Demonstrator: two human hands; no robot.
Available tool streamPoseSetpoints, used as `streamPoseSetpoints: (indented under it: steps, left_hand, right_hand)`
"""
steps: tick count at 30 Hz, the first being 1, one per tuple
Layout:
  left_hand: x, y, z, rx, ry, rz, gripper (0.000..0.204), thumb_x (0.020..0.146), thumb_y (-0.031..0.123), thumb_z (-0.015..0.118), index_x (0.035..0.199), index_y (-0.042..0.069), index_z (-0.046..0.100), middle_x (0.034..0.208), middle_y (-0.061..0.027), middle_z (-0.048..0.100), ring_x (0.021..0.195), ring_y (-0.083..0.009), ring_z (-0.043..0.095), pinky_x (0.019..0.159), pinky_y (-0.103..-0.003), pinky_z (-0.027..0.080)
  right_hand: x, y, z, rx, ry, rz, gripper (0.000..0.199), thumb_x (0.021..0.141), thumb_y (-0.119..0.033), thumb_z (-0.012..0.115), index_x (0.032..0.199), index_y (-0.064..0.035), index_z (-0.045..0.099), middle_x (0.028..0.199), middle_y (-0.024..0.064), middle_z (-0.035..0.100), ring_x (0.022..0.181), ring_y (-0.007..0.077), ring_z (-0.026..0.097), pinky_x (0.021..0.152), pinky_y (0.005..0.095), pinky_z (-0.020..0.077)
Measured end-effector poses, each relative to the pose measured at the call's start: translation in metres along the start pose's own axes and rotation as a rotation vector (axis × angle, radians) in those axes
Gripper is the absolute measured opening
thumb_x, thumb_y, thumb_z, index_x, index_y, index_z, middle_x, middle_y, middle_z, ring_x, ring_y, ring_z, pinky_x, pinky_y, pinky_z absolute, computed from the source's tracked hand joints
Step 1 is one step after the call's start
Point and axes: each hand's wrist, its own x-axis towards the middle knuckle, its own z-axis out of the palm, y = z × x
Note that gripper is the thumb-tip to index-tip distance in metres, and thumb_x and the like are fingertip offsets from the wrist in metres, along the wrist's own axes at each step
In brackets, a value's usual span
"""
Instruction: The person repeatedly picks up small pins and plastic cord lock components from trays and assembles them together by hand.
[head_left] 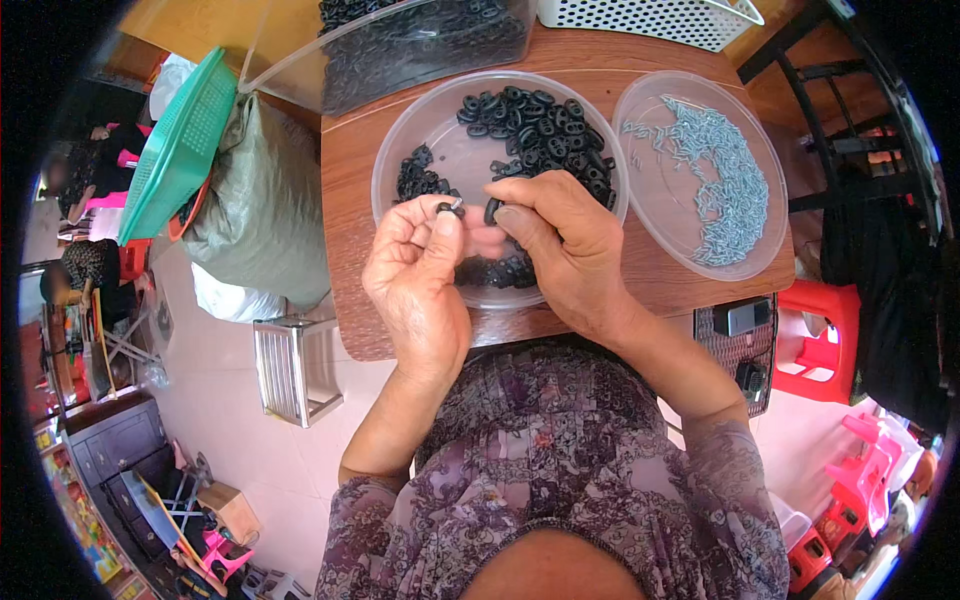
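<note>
Both my hands are raised over a round clear plastic tub. My left hand pinches a small black piece between thumb and fingertips; a bright metallic bit shows at it, perhaps a screw. In my right hand a black oval piece is held between thumb and forefinger, close beside the left fingertips but apart from them. Black oval two-holed pieces are heaped along the tub's far and right side. Smaller black parts lie at its left, and more dark pieces sit under my hands.
On the right of the wooden table, a shallow round clear tray holds silvery screws. A clear bin of black pieces and a white perforated basket stand behind. At left are a grey sack and green basket; at right, a red stool.
</note>
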Motion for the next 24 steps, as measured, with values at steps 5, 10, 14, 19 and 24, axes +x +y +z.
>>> streamPoseSetpoints:
  steps: [5,10,14,19,24]
  left_hand:
    - [-0.004,-0.003,0.006,0.107,0.063,0.142,0.010,0.087,0.005,0.054,0.093,-0.003,0.053,0.082,-0.0121,0.062,0.068,-0.0159,0.061,0.066,-0.028,0.050]
    - [-0.004,-0.003,0.003,0.062,0.007,-0.002,0.010,0.086,0.004,0.054,0.093,-0.004,0.055,0.081,-0.0110,0.062,0.065,-0.0148,0.060,0.063,-0.026,0.050]
    - [-0.001,-0.003,-0.001,0.059,0.005,-0.013,0.011,0.086,0.004,0.055,0.092,-0.005,0.055,0.079,-0.0117,0.062,0.063,-0.0153,0.060,0.061,-0.026,0.050]
    - [0.001,0.001,0.000,0.025,0.004,-0.038,0.010,0.085,0.003,0.055,0.090,-0.005,0.055,0.076,-0.0136,0.062,0.061,-0.0169,0.060,0.056,-0.028,0.051]
    - [0.006,0.002,0.004,0.041,0.006,-0.044,0.008,0.083,0.001,0.056,0.088,-0.005,0.055,0.076,-0.0130,0.061,0.060,-0.0173,0.060,0.054,-0.027,0.050]
  right_hand:
    - [0.000,-0.011,-0.003,0.002,-0.015,0.030,0.019,0.072,-0.001,0.062,0.091,-0.0010,0.060,0.070,0.0102,0.054,0.066,0.0244,0.052,0.058,0.0329,0.0414]
    - [-0.002,-0.004,-0.006,0.140,-0.051,0.100,0.015,0.077,-0.003,0.060,0.091,0.0019,0.060,0.072,0.0085,0.059,0.065,0.0176,0.055,0.057,0.0273,0.0430]
    - [0.003,-0.009,-0.014,0.481,-0.104,0.585,0.013,0.081,-0.006,0.059,0.090,0.0021,0.061,0.074,0.0044,0.062,0.061,0.0080,0.054,0.053,0.0205,0.0429]
    - [0.012,-0.004,-0.018,0.578,-0.140,0.710,0.016,0.081,-0.010,0.061,0.094,0.0008,0.063,0.077,0.0039,0.063,0.064,0.0063,0.052,0.055,0.0195,0.0406]
    - [0.013,-0.003,-0.018,0.567,-0.150,0.716,0.018,0.081,-0.011,0.062,0.095,0.0008,0.062,0.076,0.0043,0.063,0.062,0.0068,0.052,0.057,0.0200,0.0406]
